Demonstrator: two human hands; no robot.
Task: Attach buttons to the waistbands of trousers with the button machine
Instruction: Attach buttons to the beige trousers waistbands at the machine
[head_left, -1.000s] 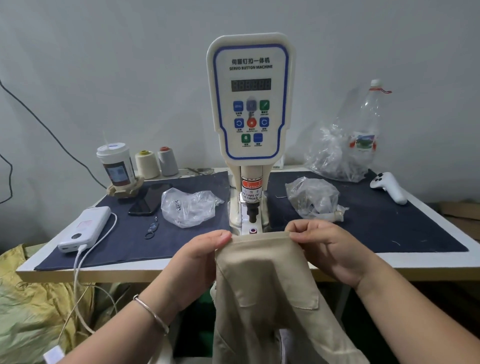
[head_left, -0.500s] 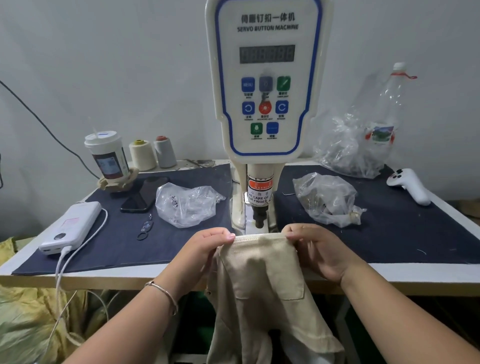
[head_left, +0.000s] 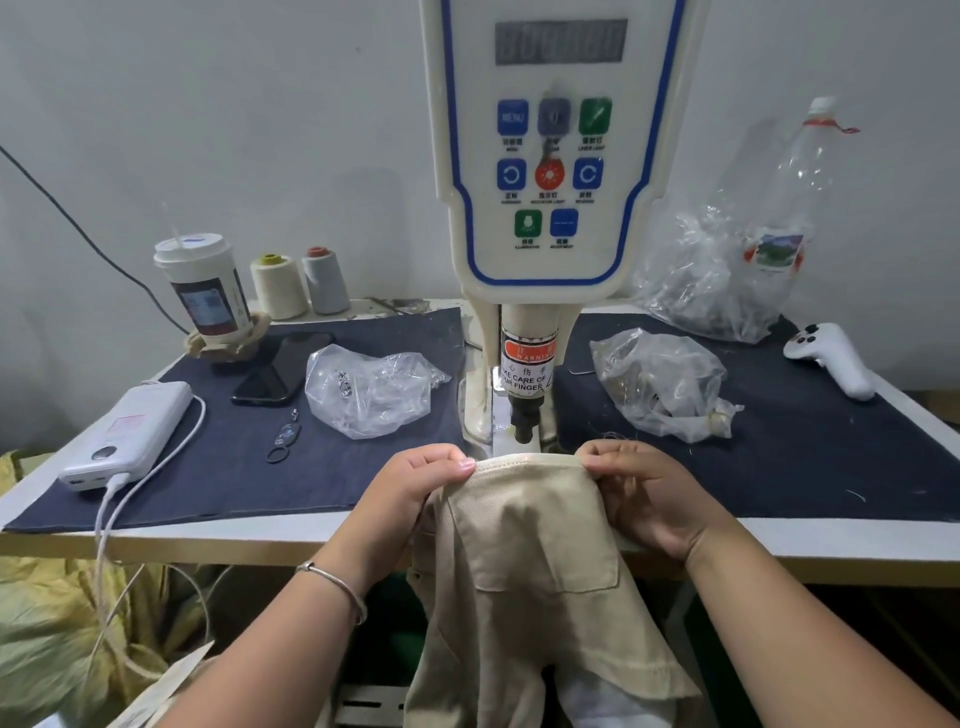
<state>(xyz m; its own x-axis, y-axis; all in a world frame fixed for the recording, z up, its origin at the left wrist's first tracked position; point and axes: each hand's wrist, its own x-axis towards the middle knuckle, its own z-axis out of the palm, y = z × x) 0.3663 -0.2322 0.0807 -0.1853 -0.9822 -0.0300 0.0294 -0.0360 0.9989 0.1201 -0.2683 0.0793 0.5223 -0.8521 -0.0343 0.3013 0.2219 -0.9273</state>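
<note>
Both hands have a grip on the top edge of the beige trousers (head_left: 524, 561): left hand (head_left: 415, 493) pinches the waistband (head_left: 527, 461) at its 9 o'clock end, fingers curled over the edge, and right hand (head_left: 654, 499) pinches the 3 o'clock end the same way. The band is pulled fairly flat between them, and the rest of the trousers hangs off the front edge of the tabletop (head_left: 779, 540) toward 6 o'clock

Straight up at 12 o'clock from the band is the button machine (head_left: 556, 156), and its dark punch tip (head_left: 525, 423) sits just beyond the fabric edge. From this angle the band looks near the punch but not under it, and I can't see any button on the stretch of band that's showing. So my read is that this pair is at the lining-up stage: positioning is underway, and sliding the band under the punch and pressing the button are left. How many pairs are already done, no idea from here

Further out, a clear plastic bag (head_left: 369, 389) lies at 10 o'clock and another bag (head_left: 660, 384) at 2 o'clock. They seem to hold small metal bits, maybe the buttons, hard to tell
</note>
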